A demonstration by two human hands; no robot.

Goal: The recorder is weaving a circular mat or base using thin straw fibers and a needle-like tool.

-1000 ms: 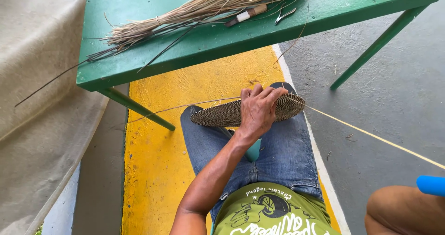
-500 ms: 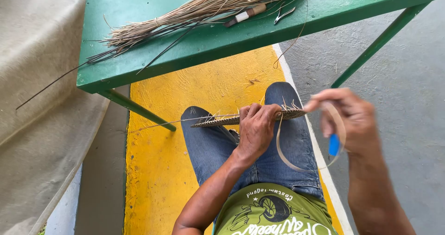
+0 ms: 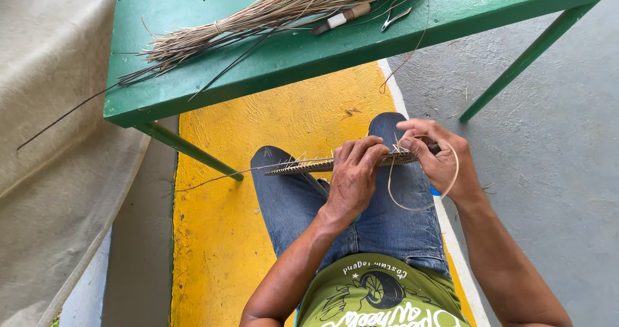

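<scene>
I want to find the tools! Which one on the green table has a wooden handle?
The knife beside the straw bundle; the small metal clippers to its right are bare metal.

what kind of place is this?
Likely an informal weaving or basketry spot, perhaps a porch or open workshop: painted concrete floor, a green table holding a bundle of fibres, and a woven piece across the person's lap.

Both hands (image 3: 353,175) (image 3: 438,156) curled, fingertips seemingly pinched.
</scene>
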